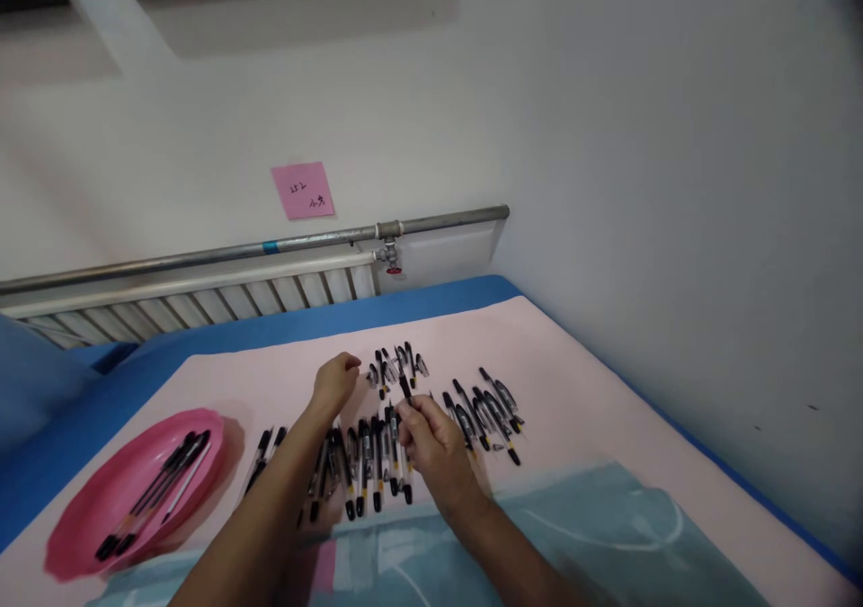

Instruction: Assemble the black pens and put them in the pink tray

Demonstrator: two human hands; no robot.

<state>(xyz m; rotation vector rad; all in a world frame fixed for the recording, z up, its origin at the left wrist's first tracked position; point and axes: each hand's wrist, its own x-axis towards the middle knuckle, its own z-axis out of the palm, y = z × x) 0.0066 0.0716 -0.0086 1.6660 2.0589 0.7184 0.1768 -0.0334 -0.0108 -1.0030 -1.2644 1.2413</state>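
My right hand (433, 436) is closed round a pen (404, 386), whose black grip and tip point up and away from me. To its left, my left hand (335, 382) has its fingers drawn together beside a small far group of pen parts and clear caps (387, 370). Whether anything sits in those fingers is hidden. Below both hands lies a row of black-ended gel pens (361, 463), partly covered by my left forearm. Another cluster of pens (486, 414) rests to the right of my right hand.
A pink oval tray (71, 522) at the left holds several black pen parts and one white stick (187, 483). Pale pink cloth (593, 418) covers the blue-edged table. A radiator (222, 301) and a pipe (449, 222) run along the wall behind.
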